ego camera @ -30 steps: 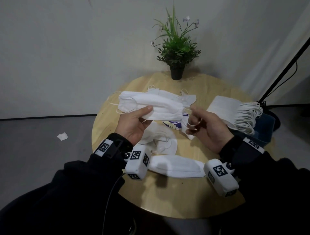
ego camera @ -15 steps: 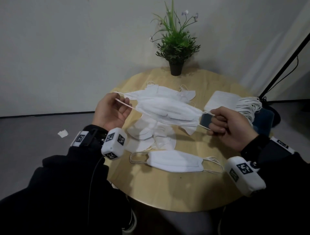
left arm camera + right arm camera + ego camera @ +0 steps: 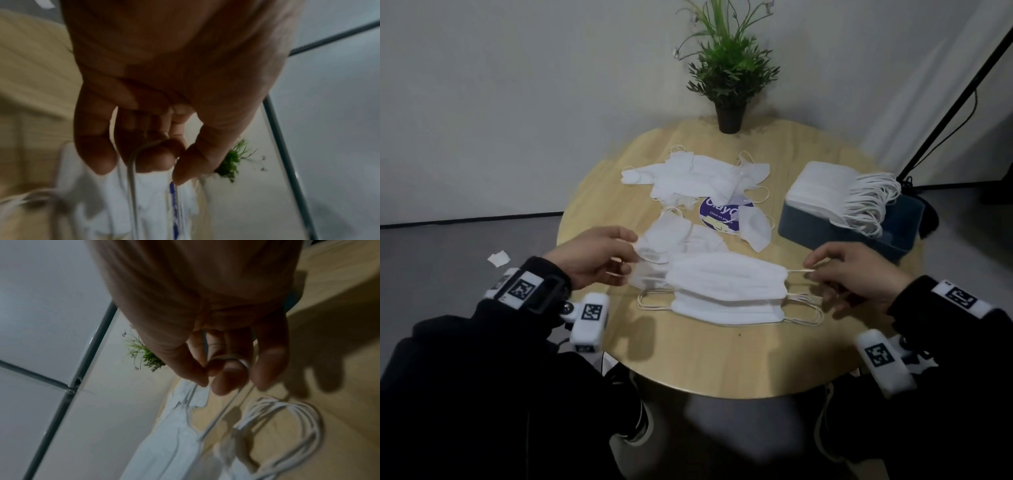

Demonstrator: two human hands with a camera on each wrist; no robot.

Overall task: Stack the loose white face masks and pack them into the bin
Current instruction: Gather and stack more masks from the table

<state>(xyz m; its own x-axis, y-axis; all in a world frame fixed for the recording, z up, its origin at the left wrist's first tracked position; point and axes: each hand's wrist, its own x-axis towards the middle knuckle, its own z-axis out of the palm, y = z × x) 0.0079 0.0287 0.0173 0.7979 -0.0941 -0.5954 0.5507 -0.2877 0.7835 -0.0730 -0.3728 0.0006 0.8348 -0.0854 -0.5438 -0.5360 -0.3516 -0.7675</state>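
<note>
Both hands are on it: left hand [image 3: 599, 257] and right hand [image 3: 856, 274] each pinch an elastic ear loop, stretching the soft white pleated fabric face mask [image 3: 726, 277] just above a small near-edge stack of masks [image 3: 726, 310] on the round wooden table [image 3: 688, 363]. It looks feather-light and floppy, so the loops seem the sensible grip, low over the pile, well short of the mask-filled grey-blue plastic bin [image 3: 825, 228].

Plain indoor room, staged like small studio or recording corner. Bare off-white wall [image 3: 517, 85], grey floor [image 3: 448, 260] with dark skirting line. Small round wooden desk [image 3: 688, 359] pushed near wall. Potted green plant [image 3: 729, 72] at far edge as only decoration. Black stand pole [image 3: 955, 102] with cable leaning at right. Scrap of white paper [image 3: 499, 258] on floor. Dim, cool lighting.
</note>
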